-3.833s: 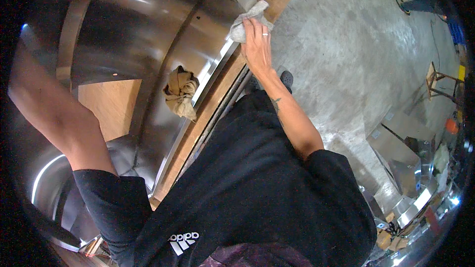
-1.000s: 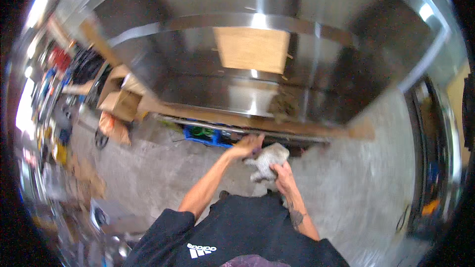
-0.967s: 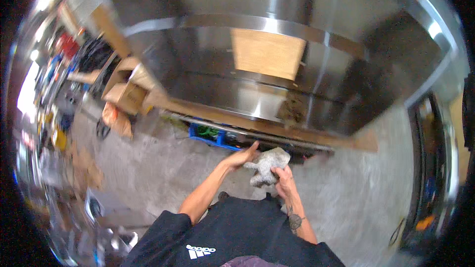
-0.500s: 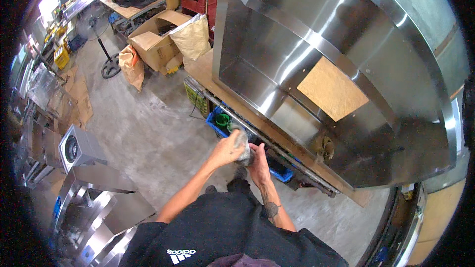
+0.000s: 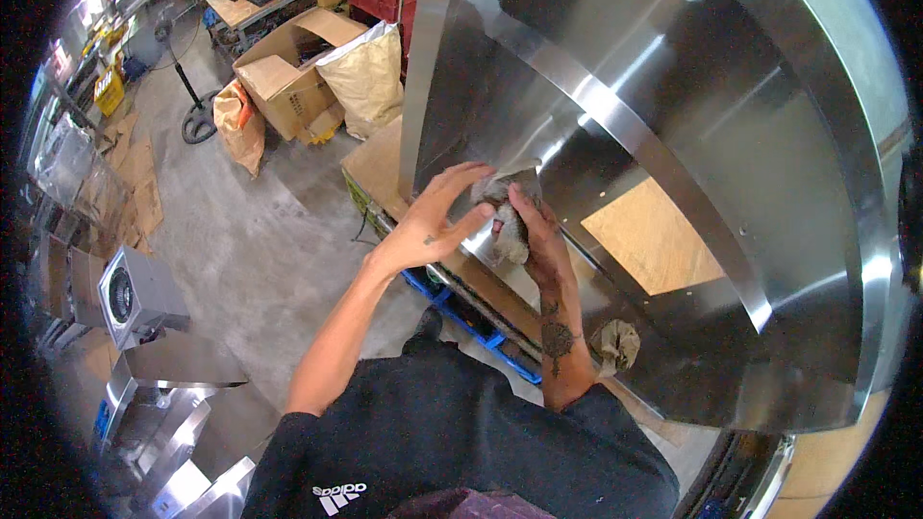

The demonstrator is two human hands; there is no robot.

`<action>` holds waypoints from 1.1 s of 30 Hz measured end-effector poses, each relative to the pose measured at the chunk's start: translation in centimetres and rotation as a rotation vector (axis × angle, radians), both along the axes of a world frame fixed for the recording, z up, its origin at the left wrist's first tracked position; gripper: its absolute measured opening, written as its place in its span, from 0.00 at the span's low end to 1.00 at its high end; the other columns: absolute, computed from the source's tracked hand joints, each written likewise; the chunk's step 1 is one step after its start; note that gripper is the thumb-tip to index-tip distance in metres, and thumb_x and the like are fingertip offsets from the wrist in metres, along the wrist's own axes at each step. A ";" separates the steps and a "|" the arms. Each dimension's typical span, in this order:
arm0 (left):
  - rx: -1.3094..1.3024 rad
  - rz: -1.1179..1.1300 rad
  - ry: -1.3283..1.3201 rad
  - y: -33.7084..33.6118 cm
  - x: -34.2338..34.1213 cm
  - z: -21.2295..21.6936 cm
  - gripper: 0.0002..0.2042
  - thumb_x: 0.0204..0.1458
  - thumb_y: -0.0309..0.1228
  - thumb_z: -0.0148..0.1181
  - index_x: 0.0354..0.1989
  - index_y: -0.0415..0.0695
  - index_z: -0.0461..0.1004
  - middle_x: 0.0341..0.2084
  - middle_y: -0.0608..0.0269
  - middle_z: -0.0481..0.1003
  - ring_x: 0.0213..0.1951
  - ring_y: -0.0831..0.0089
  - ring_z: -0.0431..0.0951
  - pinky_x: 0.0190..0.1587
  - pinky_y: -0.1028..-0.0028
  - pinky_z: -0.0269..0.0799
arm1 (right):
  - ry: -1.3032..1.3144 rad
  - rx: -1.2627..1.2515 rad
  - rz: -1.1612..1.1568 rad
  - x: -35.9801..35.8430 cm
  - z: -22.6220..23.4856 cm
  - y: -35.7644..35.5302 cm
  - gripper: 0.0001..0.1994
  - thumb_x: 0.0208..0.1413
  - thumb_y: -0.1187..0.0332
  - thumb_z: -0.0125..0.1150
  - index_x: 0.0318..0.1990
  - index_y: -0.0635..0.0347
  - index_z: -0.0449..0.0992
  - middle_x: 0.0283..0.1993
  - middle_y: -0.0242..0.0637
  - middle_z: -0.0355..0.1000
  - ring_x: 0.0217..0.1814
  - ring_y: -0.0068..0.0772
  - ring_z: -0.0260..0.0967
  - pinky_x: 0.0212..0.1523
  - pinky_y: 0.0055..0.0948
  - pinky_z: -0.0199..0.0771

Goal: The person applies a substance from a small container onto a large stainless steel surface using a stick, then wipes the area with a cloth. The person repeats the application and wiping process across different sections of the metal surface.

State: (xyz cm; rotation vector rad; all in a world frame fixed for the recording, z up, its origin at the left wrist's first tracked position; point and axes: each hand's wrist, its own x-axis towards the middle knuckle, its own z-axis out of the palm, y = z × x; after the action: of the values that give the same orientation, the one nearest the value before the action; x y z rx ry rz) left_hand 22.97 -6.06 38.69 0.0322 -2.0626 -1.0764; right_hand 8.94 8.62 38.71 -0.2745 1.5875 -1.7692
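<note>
A crumpled grey rag (image 5: 517,185) is in my right hand (image 5: 546,242), whose fingers wrap round it from the right with the thumb on top. My left hand (image 5: 431,219) is just left of it, fingers stretched out and thumb apart, the tips at the rag's edge. Both hands are over the near left edge of a large stainless steel hood-like shell (image 5: 577,86). A square wooden board (image 5: 654,235) shows within the shell, right of my hands. Near my right forearm, a second crumpled brownish cloth (image 5: 615,344) lies on the steel.
The shell rests on a wood-topped bench (image 5: 375,168), with a blue crate (image 5: 481,332) below its edge. To the far left stand a cardboard box (image 5: 284,86), a cream sack (image 5: 365,77) and an orange-and-tan bag (image 5: 238,125). Bent steel pieces (image 5: 183,432) lie at lower left on the concrete floor (image 5: 279,250).
Both hands have moved up and away from my body, from above the crate to over the steel shell, with the rag. My left hand's fingers have spread. My view has shifted somewhat.
</note>
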 end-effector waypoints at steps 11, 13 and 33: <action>0.861 -0.039 -0.271 -3.0 -6.4 1.0 0.16 0.71 0.39 0.57 0.53 0.37 0.71 0.30 0.66 0.73 0.32 0.78 0.71 0.37 0.75 0.69 | 0.957 0.094 -0.088 -5.8 -1.0 -7.2 0.23 0.67 0.61 0.65 0.64 0.65 0.73 0.56 0.52 0.77 0.58 0.58 0.76 0.57 0.46 0.80; 0.642 0.110 -0.167 -4.8 -6.2 1.9 0.18 0.67 0.34 0.62 0.56 0.35 0.68 0.39 0.48 0.79 0.42 0.66 0.79 0.45 0.66 0.74 | 1.339 0.261 -0.188 -9.3 0.3 -9.4 0.22 0.65 0.63 0.66 0.62 0.61 0.75 0.57 0.53 0.76 0.59 0.62 0.75 0.53 0.48 0.83; 0.073 0.447 -0.039 -14.9 -10.4 4.9 0.47 0.45 0.20 0.71 0.74 0.34 0.48 0.53 0.35 0.73 0.55 0.35 0.74 0.58 0.50 0.70 | 2.130 0.770 -0.465 -17.4 5.4 -24.5 0.09 0.56 0.69 0.61 0.43 0.57 0.82 0.54 0.43 0.70 0.51 0.48 0.75 0.46 0.48 0.82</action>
State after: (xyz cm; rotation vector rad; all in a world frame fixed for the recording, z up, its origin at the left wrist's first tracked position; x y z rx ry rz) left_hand 12.58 -20.95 43.55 0.5294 -1.9223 -0.8732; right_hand -8.49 -15.85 44.16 -1.8524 3.6606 -0.3098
